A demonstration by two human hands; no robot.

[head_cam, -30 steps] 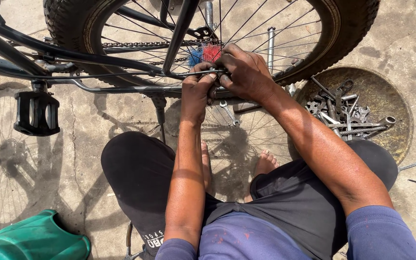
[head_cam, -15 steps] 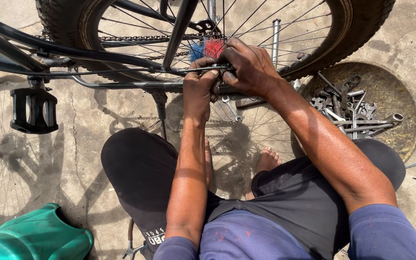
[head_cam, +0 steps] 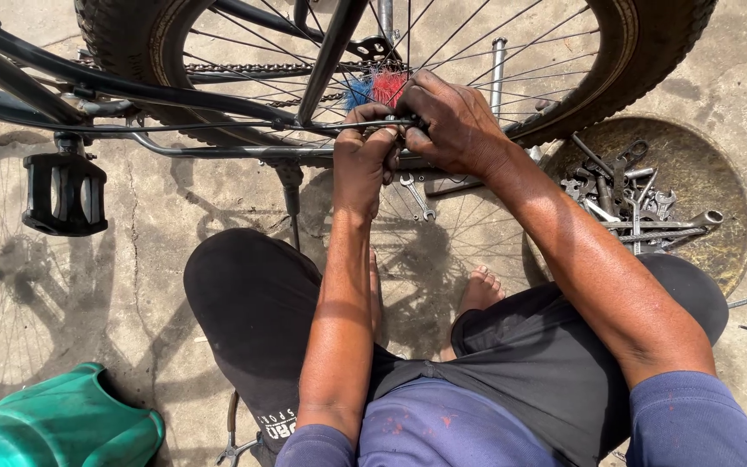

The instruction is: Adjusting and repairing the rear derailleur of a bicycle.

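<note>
Hard daylight on my feed, bright and direct, no dim corners. My left hand (head_cam: 363, 160) and right hand (head_cam: 447, 121) are fully lit, skin shining along the knuckles and forearms. Below the fingers (head_cam: 373, 117), crisp spoke shadows fan over the concrete floor (head_cam: 157, 216), and a second wheel shadow sits far to their left, so the sun comes from beyond the bicycle wheel (head_cam: 616, 60). The round tool tray (head_cam: 719, 251), right of the fingers, glints on its metal pieces. Focus is sharp throughout, no motion blur. The frame tubes bow slightly toward the left edge, a mild wide-angle bend. My dark shorts (head_cam: 252, 311) hold little detail.
</note>
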